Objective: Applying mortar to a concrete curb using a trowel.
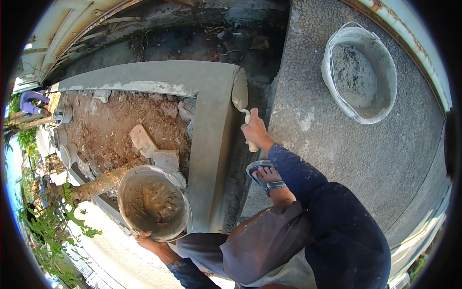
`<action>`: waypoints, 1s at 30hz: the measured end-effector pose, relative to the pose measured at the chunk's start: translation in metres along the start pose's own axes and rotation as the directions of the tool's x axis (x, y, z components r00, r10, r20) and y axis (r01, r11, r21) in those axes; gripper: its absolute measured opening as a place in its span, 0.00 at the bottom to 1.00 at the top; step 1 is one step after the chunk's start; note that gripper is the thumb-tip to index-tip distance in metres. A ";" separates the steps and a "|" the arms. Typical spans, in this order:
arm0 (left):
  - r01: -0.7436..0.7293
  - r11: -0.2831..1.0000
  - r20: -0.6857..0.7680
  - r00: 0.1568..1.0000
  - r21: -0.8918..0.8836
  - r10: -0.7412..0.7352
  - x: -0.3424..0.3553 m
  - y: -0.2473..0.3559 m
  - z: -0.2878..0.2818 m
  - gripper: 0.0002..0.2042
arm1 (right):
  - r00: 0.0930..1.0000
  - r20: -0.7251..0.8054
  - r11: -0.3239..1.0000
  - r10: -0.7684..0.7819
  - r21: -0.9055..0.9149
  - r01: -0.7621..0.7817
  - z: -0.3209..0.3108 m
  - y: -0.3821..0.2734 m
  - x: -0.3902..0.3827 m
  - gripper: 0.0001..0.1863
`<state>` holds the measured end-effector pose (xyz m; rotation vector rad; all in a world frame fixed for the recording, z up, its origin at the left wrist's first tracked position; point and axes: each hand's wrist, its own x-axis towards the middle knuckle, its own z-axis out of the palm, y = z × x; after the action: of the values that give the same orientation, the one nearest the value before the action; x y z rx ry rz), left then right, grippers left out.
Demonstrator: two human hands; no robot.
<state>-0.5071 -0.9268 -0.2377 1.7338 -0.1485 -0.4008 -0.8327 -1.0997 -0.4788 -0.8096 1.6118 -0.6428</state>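
Observation:
My right hand (256, 130) is closed around the wooden handle of a pointed trowel (239, 91). The trowel's blade lies against the outer face of a low, grey mortar-coated wall (211, 115), right at its corner. At the lower left, my left hand (153, 244) grips the near rim of a bucket (180, 197) with wet brown mortar (151, 204) inside. That bucket stands beside the inner side of the wall; most of my left fingers are hidden by it.
A second bucket (330, 72), coated with grey residue, stands on the rough concrete slab (337, 159) at right. Dark water (168, 45) lies beyond the wall. Broken blocks (143, 139) rest on reddish soil. A tree trunk (103, 180) leans at left. A person (32, 102) bends far left.

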 end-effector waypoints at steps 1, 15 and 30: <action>-0.020 1.000 0.000 1.000 -0.016 0.020 -0.005 0.002 0.003 0.27 | 1.000 0.002 1.000 -0.002 -0.006 0.002 0.001 0.001 -0.002 0.18; -0.028 0.999 0.043 0.999 0.016 0.027 0.042 -0.046 -0.052 0.21 | 0.993 0.065 0.955 0.099 0.275 -0.113 -0.008 0.004 -0.028 0.19; -0.037 0.996 -0.063 0.997 0.087 0.043 0.036 -0.056 -0.048 0.20 | 0.929 0.244 0.931 0.277 0.171 -0.322 0.009 0.019 -0.047 0.19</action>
<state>-0.4640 -0.8820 -0.2913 1.8230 -0.1557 -0.3125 -0.8218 -1.0504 -0.4667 -0.4472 1.4041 -0.4745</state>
